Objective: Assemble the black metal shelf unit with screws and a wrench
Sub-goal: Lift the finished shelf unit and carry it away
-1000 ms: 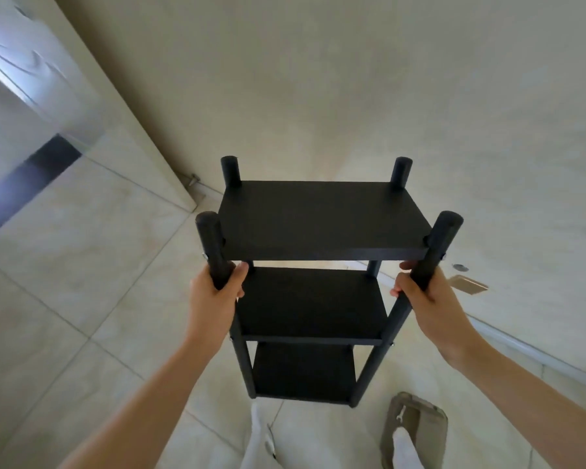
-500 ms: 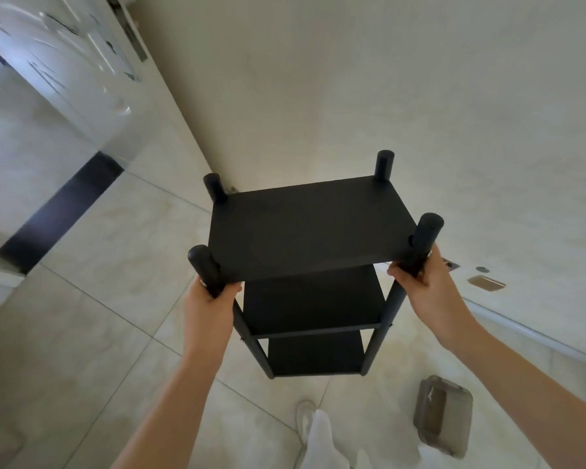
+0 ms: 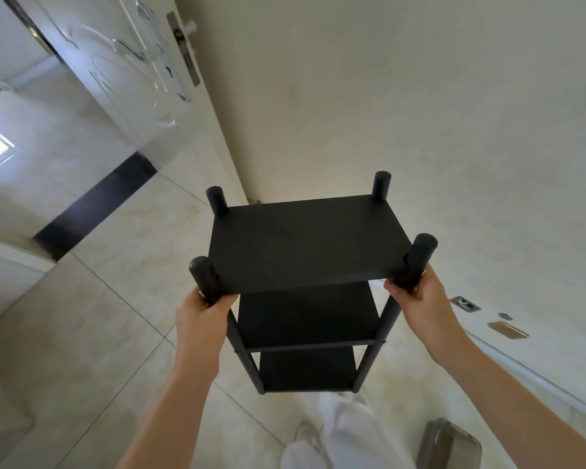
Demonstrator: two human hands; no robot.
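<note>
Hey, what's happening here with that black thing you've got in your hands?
A person is holding a black metal three-tier shelf unit that looks fully put together. The left hand grips the near left post just under the top shelf, and the right hand grips the near right post the same way. The unit stands upright over the pale tiled floor, close to a cream wall; whether its feet touch the floor cannot be told. A grey lidded plastic container lies on the floor nearby.

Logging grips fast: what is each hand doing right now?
Left hand: closed around the near-left post of the shelf unit.
Right hand: closed around the near-right post.
</note>
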